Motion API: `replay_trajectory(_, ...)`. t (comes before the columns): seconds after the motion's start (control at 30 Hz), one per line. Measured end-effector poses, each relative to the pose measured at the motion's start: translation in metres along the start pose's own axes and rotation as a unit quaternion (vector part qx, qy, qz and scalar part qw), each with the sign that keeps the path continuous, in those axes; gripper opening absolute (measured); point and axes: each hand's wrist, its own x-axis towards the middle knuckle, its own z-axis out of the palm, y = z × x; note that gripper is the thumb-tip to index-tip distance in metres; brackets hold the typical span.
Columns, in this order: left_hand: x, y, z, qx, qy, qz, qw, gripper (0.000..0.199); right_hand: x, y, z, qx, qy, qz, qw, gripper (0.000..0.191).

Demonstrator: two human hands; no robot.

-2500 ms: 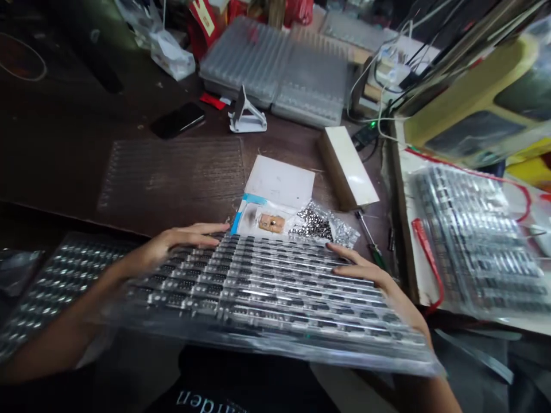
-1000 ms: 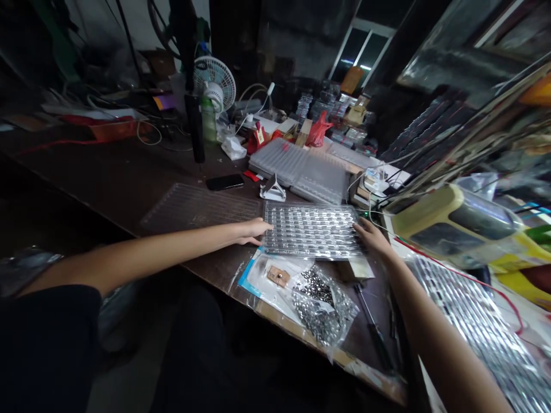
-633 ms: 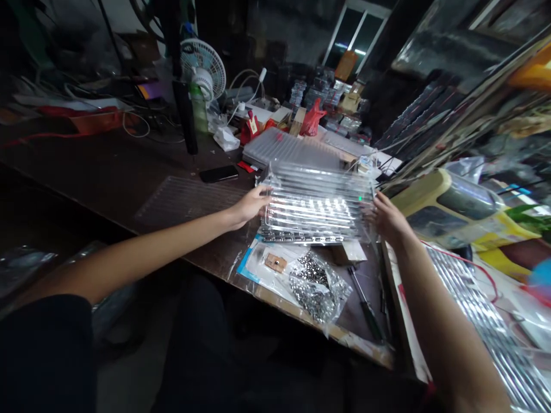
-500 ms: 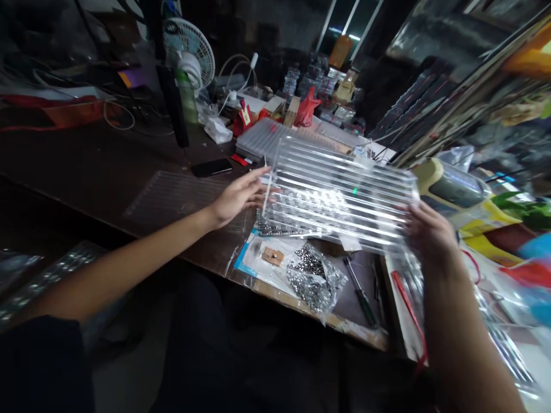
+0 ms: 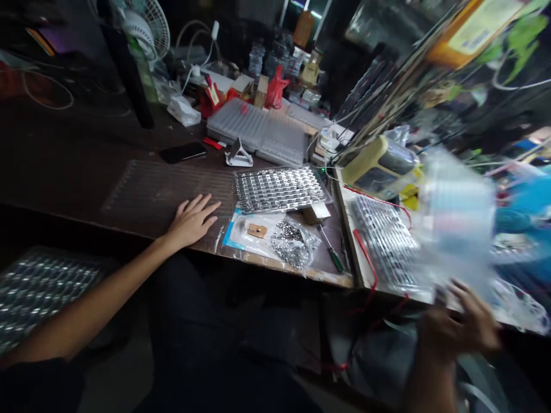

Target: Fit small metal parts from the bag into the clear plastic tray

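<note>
My right hand (image 5: 462,321), blurred by motion, grips the lower edge of a clear ridged plastic tray (image 5: 458,223) held up over the right-hand bench. Fingers spread, my left hand (image 5: 192,221) rests on the dark table by the near edge of a transparent ridged sheet (image 5: 172,183). To its right lies a tray of shiny metal parts (image 5: 279,188) in rows. In front of that tray are a plastic bag of small metal pieces (image 5: 295,244) and a small brown piece (image 5: 257,230) on a white and blue packet.
A screwdriver (image 5: 331,249) lies beside the table's raised right edge. Another filled tray (image 5: 385,241) sits on the right bench, near a yellow machine (image 5: 379,163). Behind are a phone (image 5: 183,152), a white stand (image 5: 239,155), stacked clear trays (image 5: 258,129) and a fan (image 5: 146,28).
My right hand has swung the clear tray away to the right, uncovering the filled tray. My left hand has come off it and down onto the table. The view has turned right.
</note>
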Motion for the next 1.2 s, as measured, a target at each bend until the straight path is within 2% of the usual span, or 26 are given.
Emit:
replay_trajectory(0.07,-0.001,0.003,0.000,-0.003,0.005,0.007,1.000,0.052,-0.016,0.007,0.004,-0.044,0.114,0.026,0.992,0.022)
replay_trajectory(0.13,-0.002,0.004,0.001,-0.007,0.008,0.008,1.000,0.052,-0.020,0.014,0.014,-0.067,0.167,0.041,0.983,0.012)
replay_trajectory(0.33,-0.002,0.002,0.001,-0.019,0.016,0.001,1.000,0.051,0.002,0.015,0.037,-0.077,0.164,0.084,0.980,0.022)
replay_trajectory(0.43,-0.002,0.002,0.000,-0.026,0.020,-0.006,0.999,0.050,0.005,0.000,0.037,-0.066,0.191,0.099,0.974,0.032)
replay_trajectory(0.53,-0.002,0.005,-0.001,-0.036,0.024,-0.014,0.999,0.048,0.005,-0.024,0.042,-0.018,0.198,0.065,0.978,0.030)
replay_trajectory(0.6,-0.002,0.006,-0.002,-0.034,0.030,-0.021,0.999,0.048,0.009,-0.044,0.054,0.034,0.139,0.016,0.990,0.026)
replay_trajectory(0.7,-0.002,0.008,-0.004,-0.015,0.035,-0.033,0.999,0.048,0.028,-0.075,0.082,0.105,-0.010,-0.076,0.992,0.022)
replay_trajectory(0.83,-0.003,0.010,-0.008,0.012,0.025,-0.034,0.999,0.048,0.071,-0.109,0.124,0.154,-0.193,-0.165,0.955,0.026)
replay_trajectory(0.9,-0.004,0.011,-0.008,0.024,0.022,-0.033,0.999,0.047,0.095,-0.119,0.144,0.156,-0.258,-0.191,0.934,0.024)
replay_trajectory(1.03,-0.006,0.013,-0.009,0.036,0.029,-0.033,0.998,0.046,0.129,-0.129,0.174,0.138,-0.340,-0.208,0.907,0.015)
replay_trajectory(1.2,-0.006,0.012,-0.007,0.041,0.026,-0.019,0.999,0.045,0.139,-0.129,0.191,0.141,-0.388,-0.212,0.886,0.016)
